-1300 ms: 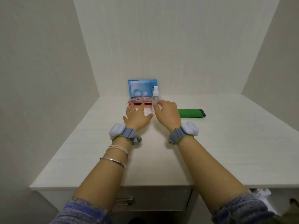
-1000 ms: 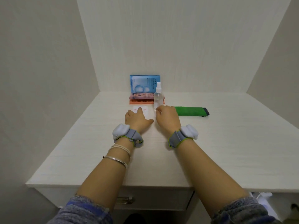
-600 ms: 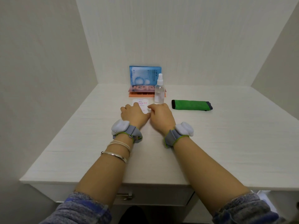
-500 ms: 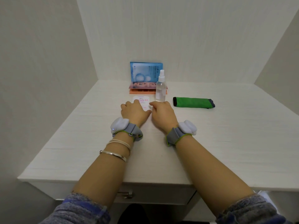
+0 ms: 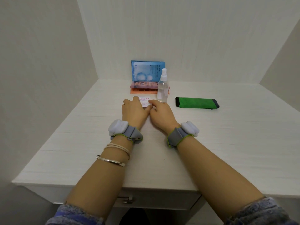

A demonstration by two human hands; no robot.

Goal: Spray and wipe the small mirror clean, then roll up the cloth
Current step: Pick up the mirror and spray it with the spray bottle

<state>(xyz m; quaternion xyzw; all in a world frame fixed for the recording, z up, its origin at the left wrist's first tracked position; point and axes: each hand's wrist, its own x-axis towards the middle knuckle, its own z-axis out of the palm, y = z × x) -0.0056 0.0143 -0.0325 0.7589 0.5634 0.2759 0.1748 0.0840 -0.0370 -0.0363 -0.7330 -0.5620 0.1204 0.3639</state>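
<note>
White desk [image 5: 227,143], pale walls [image 5: 178,30], green cloth [image 5: 196,103]

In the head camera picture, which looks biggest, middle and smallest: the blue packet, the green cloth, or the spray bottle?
1. Blue packet and green cloth: they cover about the same area, so no clear winner, and the packet stands farther back.
2. Spray bottle: smallest, tall but slim.

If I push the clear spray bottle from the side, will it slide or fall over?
The spray bottle is tall and slim on a small base, so a push near its white cap would probably tip it. It looks like thin clear plastic, likely light. The white tabletop looks smooth, so a low push may slide it instead.
</note>
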